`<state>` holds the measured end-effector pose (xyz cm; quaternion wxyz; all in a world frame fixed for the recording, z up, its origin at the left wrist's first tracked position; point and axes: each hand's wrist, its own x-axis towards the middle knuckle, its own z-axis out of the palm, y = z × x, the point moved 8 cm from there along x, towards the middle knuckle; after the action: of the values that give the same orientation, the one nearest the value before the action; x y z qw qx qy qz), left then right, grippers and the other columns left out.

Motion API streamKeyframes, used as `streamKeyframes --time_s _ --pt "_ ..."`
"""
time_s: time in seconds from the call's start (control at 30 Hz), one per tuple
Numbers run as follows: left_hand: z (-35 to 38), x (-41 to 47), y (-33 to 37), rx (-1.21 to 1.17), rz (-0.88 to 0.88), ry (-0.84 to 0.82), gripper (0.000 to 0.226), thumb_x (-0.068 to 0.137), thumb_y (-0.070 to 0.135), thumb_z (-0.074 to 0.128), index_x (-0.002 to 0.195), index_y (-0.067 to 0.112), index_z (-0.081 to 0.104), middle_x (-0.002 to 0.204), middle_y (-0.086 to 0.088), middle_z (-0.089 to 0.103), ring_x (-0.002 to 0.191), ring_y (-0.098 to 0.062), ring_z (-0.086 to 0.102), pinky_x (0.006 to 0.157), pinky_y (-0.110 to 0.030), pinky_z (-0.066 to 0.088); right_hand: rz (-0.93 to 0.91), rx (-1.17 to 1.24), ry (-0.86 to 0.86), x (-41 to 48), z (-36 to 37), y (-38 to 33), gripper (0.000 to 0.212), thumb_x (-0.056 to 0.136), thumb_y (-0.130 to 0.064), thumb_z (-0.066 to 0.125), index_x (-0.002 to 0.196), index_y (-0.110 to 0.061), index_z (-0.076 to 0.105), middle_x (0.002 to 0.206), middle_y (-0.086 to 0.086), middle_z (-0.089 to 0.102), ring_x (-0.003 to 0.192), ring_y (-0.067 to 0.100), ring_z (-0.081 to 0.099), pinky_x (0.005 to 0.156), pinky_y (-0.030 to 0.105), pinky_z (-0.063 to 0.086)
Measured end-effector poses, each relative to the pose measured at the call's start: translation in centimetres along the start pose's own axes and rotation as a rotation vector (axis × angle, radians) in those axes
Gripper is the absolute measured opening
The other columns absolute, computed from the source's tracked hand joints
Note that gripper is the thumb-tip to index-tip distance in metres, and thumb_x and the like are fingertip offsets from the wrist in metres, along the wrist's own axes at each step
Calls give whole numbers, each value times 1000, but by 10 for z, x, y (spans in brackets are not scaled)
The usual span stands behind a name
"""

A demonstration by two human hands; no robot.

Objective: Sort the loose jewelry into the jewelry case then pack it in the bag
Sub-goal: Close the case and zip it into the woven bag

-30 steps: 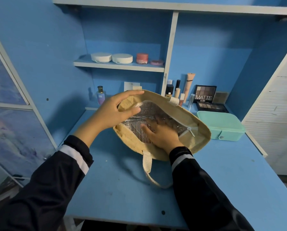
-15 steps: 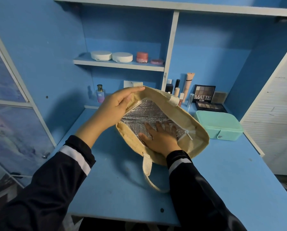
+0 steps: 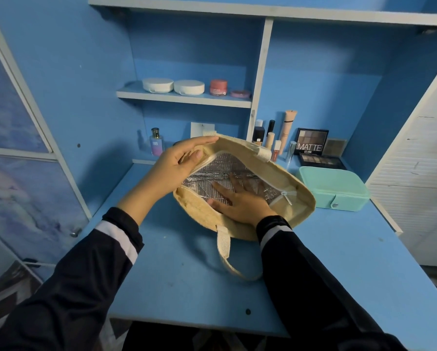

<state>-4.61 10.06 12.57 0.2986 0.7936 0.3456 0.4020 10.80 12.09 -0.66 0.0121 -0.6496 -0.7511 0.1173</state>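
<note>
A tan woven bag (image 3: pixel 298 206) with a silver foil lining lies open on the blue desk, its mouth facing me. My left hand (image 3: pixel 179 163) pinches the bag's far left rim between thumb and fingers and lifts it. My right hand (image 3: pixel 240 201) reaches inside the bag, fingers spread flat on the foil lining. The mint green jewelry case (image 3: pixel 336 188) sits closed on the desk just right of the bag, its snap tab facing front. A white handle strap (image 3: pixel 225 247) trails toward me.
Cosmetics stand behind the bag: tubes and bottles (image 3: pixel 275 138), eyeshadow palettes (image 3: pixel 313 148), a small perfume bottle (image 3: pixel 156 143). Round jars (image 3: pixel 187 87) line the shelf above. A white slatted panel (image 3: pixel 420 160) borders the desk on the right.
My left hand shifted along the bag's rim and lifted it higher. My right hand slid deeper and flatter across the foil lining. The case stayed put.
</note>
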Motion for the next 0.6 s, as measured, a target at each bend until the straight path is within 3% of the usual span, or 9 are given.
streamKeyframes --time_s 0.1,0.3,0.43,0.6 --pt "-1 -1 -2 -12 3 20 34 103 16 47 133 30 56 134 25 54 127 15 41 100 0 28 -32 41 119 -8 -11 -5 66 86 -80 21 147 -55 16 163 -7 4 150 25 -3 117 50 -7" --pt "4 -5 -3 -24 8 77 34 104 18 46 133 31 57 136 23 53 129 12 41 102 -2 28 -169 54 347 -48 -24 -13 59 95 -63 35 149 -39 29 157 -3 30 146 21 23 117 46 21" --pt "11 -10 0 -36 27 121 33 104 20 46 133 30 57 136 19 55 129 9 44 104 -6 31 -188 136 490 -83 -29 6 60 91 -57 36 140 -26 50 144 1 50 130 23 48 101 39 44" --pt "27 -15 4 -11 67 154 33 104 20 47 131 38 55 138 17 55 131 3 45 112 -21 33 -212 303 827 -134 -49 46 35 91 -29 64 122 -13 64 124 4 62 111 21 60 92 34 50"
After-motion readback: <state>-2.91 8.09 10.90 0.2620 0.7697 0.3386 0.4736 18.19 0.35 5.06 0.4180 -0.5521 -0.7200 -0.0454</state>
